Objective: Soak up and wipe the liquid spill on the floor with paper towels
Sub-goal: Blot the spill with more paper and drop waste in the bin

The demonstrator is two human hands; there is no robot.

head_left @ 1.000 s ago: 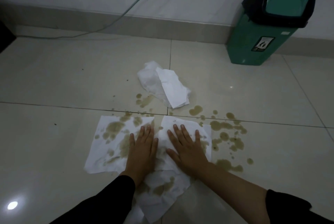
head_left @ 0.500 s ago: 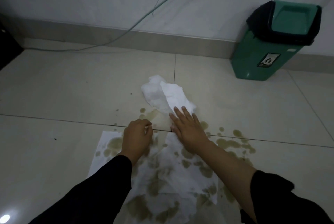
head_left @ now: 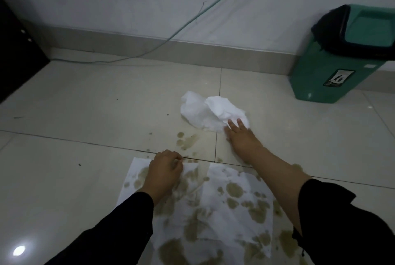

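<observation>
Fingers (head_left: 232, 124) of our spread right hand (head_left: 241, 138) touch the clean towel (head_left: 205, 111); we should gather it fully, left hand (head_left: 164, 170) curled on the stained sheet (head_left: 224, 207).

Left hand (head_left: 165, 168) curled, right hand (head_left: 240, 136) flat, outstretched

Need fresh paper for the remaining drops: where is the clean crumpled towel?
The clean crumpled towel lies on the floor tile centre-right in the head view, just beyond the brown drops, with the right hand reaching onto its near edge.

Glossy tiled floor (head_left: 85, 98), crumpled paper towel (head_left: 205, 113), smooth plastic bin (head_left: 333, 68)
</observation>
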